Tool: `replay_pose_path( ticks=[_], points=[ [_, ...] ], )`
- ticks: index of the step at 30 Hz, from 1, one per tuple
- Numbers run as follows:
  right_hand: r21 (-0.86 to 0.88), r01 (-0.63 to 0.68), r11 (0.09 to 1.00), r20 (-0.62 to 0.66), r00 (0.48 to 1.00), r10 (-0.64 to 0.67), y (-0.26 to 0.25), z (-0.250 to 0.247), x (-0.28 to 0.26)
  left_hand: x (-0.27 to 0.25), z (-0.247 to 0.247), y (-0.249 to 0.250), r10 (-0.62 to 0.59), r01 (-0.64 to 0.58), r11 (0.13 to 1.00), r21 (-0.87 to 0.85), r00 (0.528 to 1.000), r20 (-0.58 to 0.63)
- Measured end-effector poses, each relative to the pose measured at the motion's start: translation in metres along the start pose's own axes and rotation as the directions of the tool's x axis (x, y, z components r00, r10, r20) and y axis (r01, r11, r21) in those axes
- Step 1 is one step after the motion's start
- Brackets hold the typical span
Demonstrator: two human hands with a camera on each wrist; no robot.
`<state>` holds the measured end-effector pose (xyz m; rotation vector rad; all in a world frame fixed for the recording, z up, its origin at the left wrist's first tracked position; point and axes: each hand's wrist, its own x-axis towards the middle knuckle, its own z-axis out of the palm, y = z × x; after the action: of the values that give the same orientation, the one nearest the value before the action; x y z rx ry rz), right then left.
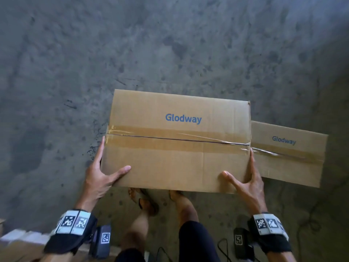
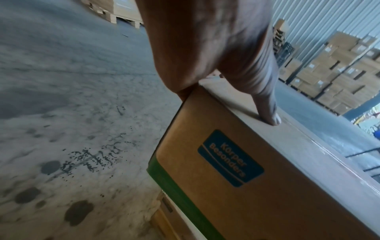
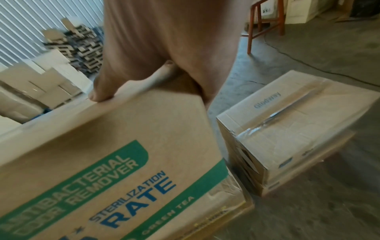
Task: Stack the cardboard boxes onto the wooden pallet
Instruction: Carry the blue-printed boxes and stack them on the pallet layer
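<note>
I hold a taped cardboard box (image 1: pixel 179 157) printed "Glodway" in front of me, above the concrete floor. My left hand (image 1: pixel 105 167) grips its near left corner, thumb on top and fingers along the side. My right hand (image 1: pixel 245 176) grips the near right corner the same way. In the left wrist view the thumb (image 2: pixel 269 116) presses the box top (image 2: pixel 267 194). In the right wrist view the thumb (image 3: pixel 100 94) lies on the top edge of the box (image 3: pixel 102 154). A wooden pallet (image 2: pixel 115 17) bearing cartons stands far off across the floor.
A second Glodway box (image 1: pixel 287 159) sits lower at my right, with another carton (image 3: pixel 230 206) under the held one. My sandalled feet (image 1: pixel 147 203) are below the box. A cable (image 1: pixel 309 224) trails on the floor. A wooden stool (image 3: pixel 265 24) and stacked cartons (image 2: pixel 339 73) stand further off.
</note>
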<state>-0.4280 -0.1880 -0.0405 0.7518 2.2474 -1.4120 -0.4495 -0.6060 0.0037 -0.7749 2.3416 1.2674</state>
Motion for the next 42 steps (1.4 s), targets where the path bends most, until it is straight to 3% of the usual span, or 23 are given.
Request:
replay_pose_path(
  ticks=[6, 12, 16, 21, 26, 31, 36, 40, 42],
  points=[
    [0.013, 0.156, 0.988, 0.081, 0.984, -0.157, -0.081, -0.027, -0.048, -0.097, -0.064, 0.028, 0.050, -0.074, 0.991, -0.109, 0.976, -0.210],
    [-0.092, 0.304, 0.948, 0.128, 0.948, -0.291, -0.140, -0.030, -0.089, -0.187, -0.107, 0.032, 0.041, -0.119, 0.975, -0.188, 0.927, -0.374],
    [-0.123, 0.373, 0.920, 0.173, 0.921, -0.350, -0.170, -0.019, -0.121, -0.254, -0.121, 0.009, -0.027, -0.143, 0.943, -0.299, 0.867, -0.498],
    [-0.185, 0.520, 0.834, 0.350, 0.828, -0.439, -0.191, 0.000, -0.184, -0.363, -0.118, -0.043, -0.219, -0.076, 0.903, -0.422, 0.764, -0.607],
    [-0.215, 0.649, 0.730, 0.527, 0.706, -0.473, -0.196, 0.025, -0.244, -0.471, -0.091, -0.081, -0.372, -0.071, 0.862, -0.503, 0.585, -0.720],
    [-0.244, 0.746, 0.619, 0.702, 0.576, -0.419, -0.193, 0.069, -0.287, -0.562, -0.053, -0.115, -0.549, 0.004, 0.804, -0.594, 0.390, -0.740],
    [-0.248, 0.862, 0.441, 0.870, 0.399, -0.290, -0.190, 0.127, -0.307, -0.625, -0.022, -0.141, -0.687, 0.086, 0.713, -0.695, 0.284, -0.669],
    [-0.093, 0.947, 0.308, 0.922, 0.198, -0.332, -0.194, 0.166, -0.337, -0.657, -0.006, -0.137, -0.750, 0.105, 0.660, -0.744, 0.156, -0.643],
    [-0.015, 0.957, 0.289, 0.942, 0.111, -0.317, -0.195, 0.180, -0.350, -0.668, 0.003, -0.134, -0.759, 0.097, 0.651, -0.753, 0.096, -0.644]
  ],
)
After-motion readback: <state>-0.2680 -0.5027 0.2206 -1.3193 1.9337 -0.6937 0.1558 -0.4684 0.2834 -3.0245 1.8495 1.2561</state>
